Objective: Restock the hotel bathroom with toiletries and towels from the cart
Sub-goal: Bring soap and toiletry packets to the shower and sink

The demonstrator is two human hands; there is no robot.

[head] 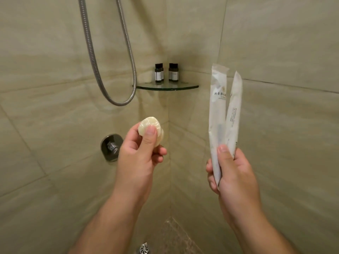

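Pinching round soaps (149, 128) in left hand (139, 154), up toward far glass shelf (187, 87), likely for placing beside bottles (159, 72); gripping two packets (218, 114) aside in right hand (233, 173).

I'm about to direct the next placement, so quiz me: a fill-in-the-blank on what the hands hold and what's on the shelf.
The left hand pinches a round, wrapped ____.
The right hand grips ____ long white packets.
The glass corner shelf carries ____ dark bottles.
Missing words: soap; two; two.
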